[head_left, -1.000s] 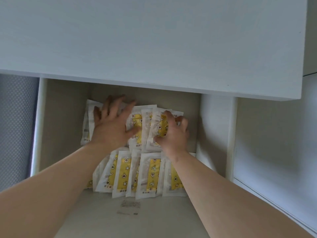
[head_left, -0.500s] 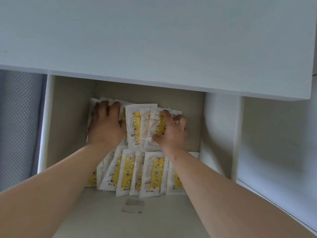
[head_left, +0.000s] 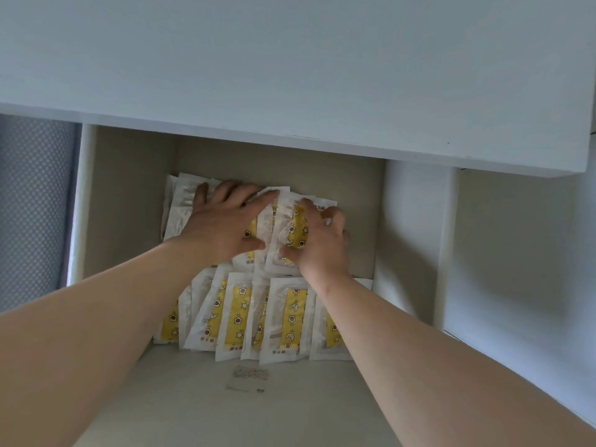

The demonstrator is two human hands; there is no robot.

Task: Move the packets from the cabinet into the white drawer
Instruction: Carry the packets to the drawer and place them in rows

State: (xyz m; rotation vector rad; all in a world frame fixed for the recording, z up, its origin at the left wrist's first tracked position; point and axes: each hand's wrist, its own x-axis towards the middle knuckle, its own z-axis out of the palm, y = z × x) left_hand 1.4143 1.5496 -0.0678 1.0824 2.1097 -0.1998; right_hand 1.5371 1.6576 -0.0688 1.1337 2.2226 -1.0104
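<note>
While left hand (head_left: 219,230) presses flat, right hand (head_left: 322,246) fingers (head_left: 309,211) clutch rear packets (head_left: 290,227) near back wall (head_left: 280,166).

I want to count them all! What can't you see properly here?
Back packets: head view, partly under the left hand and right hand; no full count.
Front packets: head view, ends under the left forearm and right forearm.
Small label on the drawer floor: head view, print too blurred.

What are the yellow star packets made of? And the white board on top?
The packets look like thin plastic or paper wrappers, crinkly and slightly shiny at the edges. The white board looks like painted or laminated wood, smooth and matte; which, I cannot tell.
</note>
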